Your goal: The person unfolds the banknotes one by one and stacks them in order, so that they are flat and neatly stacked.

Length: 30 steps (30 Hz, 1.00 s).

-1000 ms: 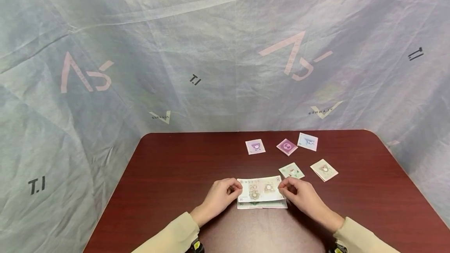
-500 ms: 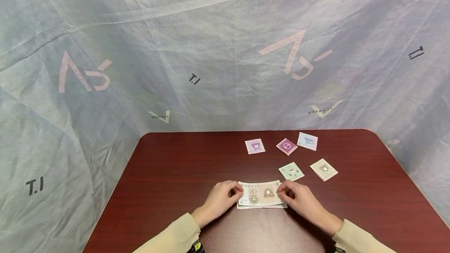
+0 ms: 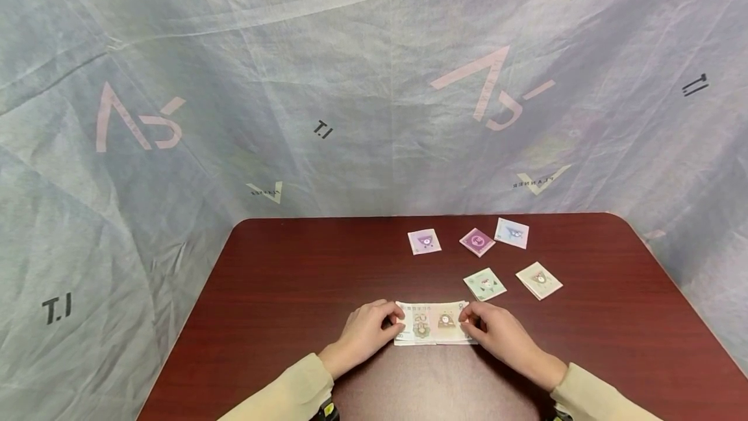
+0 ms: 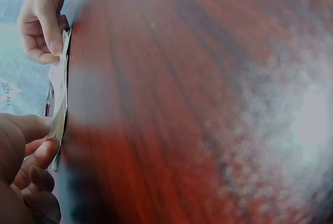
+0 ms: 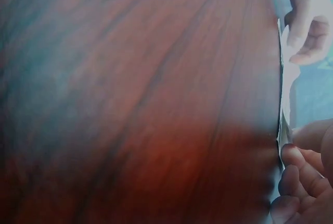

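A pale brownish 20 banknote (image 3: 432, 321) lies lengthwise near the front of the table in the head view. My left hand (image 3: 369, 330) pinches its left end between thumb and index finger. At the other end, my right hand (image 3: 504, 335) pinches the note the same way. A thin edge of another note (image 3: 437, 344) shows under its front side; the rest of that note is covered. From the left wrist view, the banknote (image 4: 60, 122) appears edge-on, slightly bowed, close over the table, with the thumb and index finger of the left hand (image 4: 26, 164) at its near end.
Beyond the hands lie folded notes on the dark red table (image 3: 280, 278): a green one (image 3: 485, 284), a beige one (image 3: 539, 280), a purple one (image 3: 424, 242), a magenta one (image 3: 477, 242) and a blue one (image 3: 511, 233). A grey printed cloth (image 3: 374, 83) hangs behind.
The 20 banknote has come down toward the front, over the greenish note beneath it, now covering nearly all of that note. Both hands keep their pinch and have shifted slightly.
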{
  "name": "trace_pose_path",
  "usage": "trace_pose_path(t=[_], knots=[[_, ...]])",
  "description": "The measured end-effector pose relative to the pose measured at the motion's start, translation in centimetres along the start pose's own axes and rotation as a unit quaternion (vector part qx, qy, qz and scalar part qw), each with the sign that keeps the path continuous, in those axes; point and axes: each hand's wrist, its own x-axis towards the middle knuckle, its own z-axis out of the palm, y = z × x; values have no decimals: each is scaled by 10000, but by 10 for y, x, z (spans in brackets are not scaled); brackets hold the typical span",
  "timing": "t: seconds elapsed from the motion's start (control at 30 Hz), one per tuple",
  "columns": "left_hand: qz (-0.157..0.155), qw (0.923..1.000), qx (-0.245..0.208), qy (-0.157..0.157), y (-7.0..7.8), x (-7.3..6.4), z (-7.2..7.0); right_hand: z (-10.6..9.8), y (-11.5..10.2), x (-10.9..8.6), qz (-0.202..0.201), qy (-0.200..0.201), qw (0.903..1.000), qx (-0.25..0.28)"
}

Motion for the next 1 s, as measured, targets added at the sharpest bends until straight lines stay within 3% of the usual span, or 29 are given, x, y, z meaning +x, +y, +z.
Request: trace_pose_path(t=[0.5, 1.0], knots=[[170, 9994, 296, 73, 1, 0, 2, -1, -1, -1, -50, -2, 9993, -373], [63, 9992, 392, -59, 2, -1, 2, -3, 0, 0, 103, -239, 9981, -551]])
